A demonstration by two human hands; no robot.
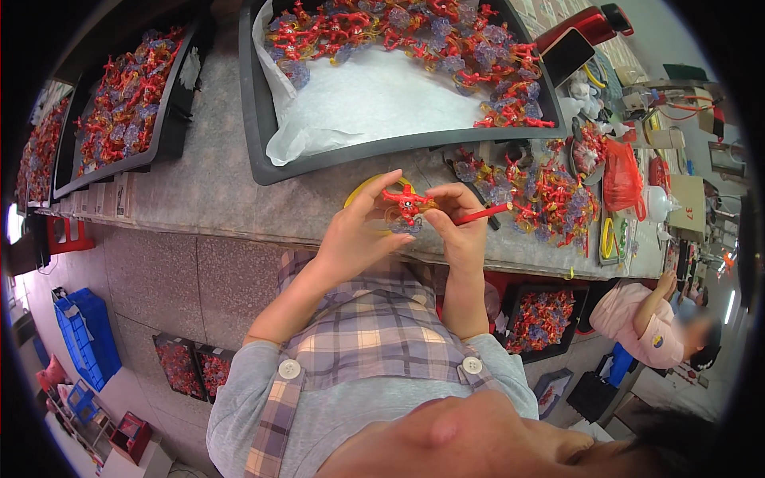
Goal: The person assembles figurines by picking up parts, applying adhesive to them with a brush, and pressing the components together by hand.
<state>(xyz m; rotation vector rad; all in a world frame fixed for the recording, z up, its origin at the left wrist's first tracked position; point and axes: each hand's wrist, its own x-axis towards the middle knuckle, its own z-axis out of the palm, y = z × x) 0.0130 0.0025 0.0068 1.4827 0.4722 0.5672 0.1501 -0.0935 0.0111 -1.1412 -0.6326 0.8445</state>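
A small red toy figure (408,201) with orange and clear purplish parts is held between both my hands, just over the table's front edge. My left hand (356,239) grips it from the left, with thumb and forefinger around it. The fingertips of my right hand (460,233) pinch its right side. In that same hand lies a thin red stick (486,213), jutting out to the right past the fingers; its other end is hidden. Behind the figure, part of a yellow ring (360,191) shows.
A black tray (263,151) lined with white sheeting and holding many such figures stands ahead. Loose figures (558,203) lie at right, near a red plastic bag (623,179) and a phone (567,56). Another filled tray (171,131) is at left. A person (637,319) sits at right.
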